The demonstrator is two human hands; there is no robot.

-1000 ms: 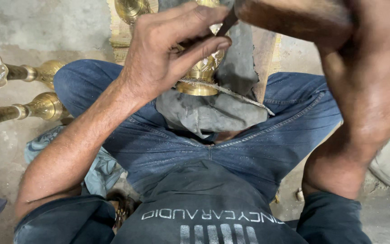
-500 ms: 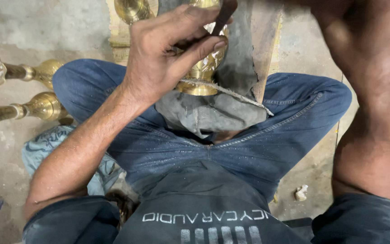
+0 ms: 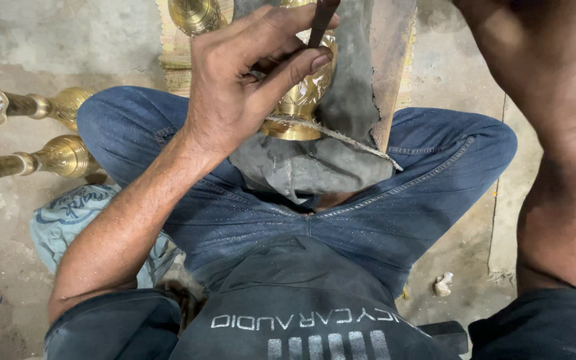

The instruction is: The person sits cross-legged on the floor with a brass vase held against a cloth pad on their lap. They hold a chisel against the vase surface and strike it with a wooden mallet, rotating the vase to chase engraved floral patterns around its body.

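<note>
Head view, looking straight down: your left hand (image 3: 248,80) is curled tight, thumb and fingers pinching a thin dark tool (image 3: 321,17) that stands nearly upright, its tip hidden behind your thumb. Right under that hand sits the brass piece (image 3: 301,100), touching your fingers and resting on a grey cloth (image 3: 315,167) draped across your lap. Your right forearm (image 3: 555,133) rises along the right edge; the right hand itself is out of frame, so I cannot tell its grip. Your crossed legs in blue jeans (image 3: 435,167) frame the work. Off to your left, two brass stems (image 3: 55,133) lie on the concrete floor (image 3: 48,33), with a pale blue cloth (image 3: 68,220) near them.
</note>
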